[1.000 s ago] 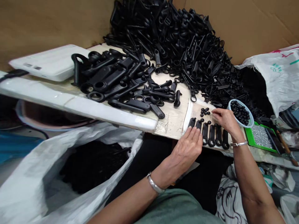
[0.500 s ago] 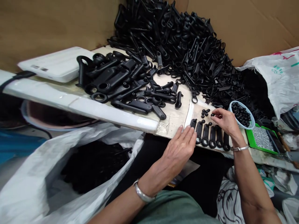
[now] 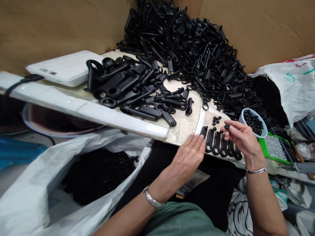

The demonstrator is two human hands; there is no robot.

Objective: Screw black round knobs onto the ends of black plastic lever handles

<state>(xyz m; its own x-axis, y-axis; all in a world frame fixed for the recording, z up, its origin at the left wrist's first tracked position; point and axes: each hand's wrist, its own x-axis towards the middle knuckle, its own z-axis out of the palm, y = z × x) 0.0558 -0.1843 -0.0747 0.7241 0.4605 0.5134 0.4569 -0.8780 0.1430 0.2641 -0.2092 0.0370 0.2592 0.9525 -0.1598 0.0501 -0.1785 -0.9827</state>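
Observation:
Several black handle-shaped parts [image 3: 217, 144] lie in a row along the table's front edge, their ringed ends toward me. My left hand [image 3: 188, 155] rests flat at the left end of this row, fingers stretched out, over part of the leftmost piece. Between the thumb and fingers of my right hand [image 3: 242, 139] is a small black knob [image 3: 227, 126], held above the right part of the row. A cluster of loose black knobs [image 3: 216, 120] sits just behind the row. To the right, a light blue basket [image 3: 265, 131] holds many more knobs.
A large heap of black parts [image 3: 177, 42] covers the back of the table [image 3: 183, 126]. More handles lie left of centre, near a white box [image 3: 66, 68]. A green tray [image 3: 264, 149] of small metal pieces stands right; an open white sack [image 3: 29, 183] is below left.
My right hand has lifted the small knob from the table surface and turned slightly, bringing it over the row. My left hand stays by the row. The view has shifted a little.

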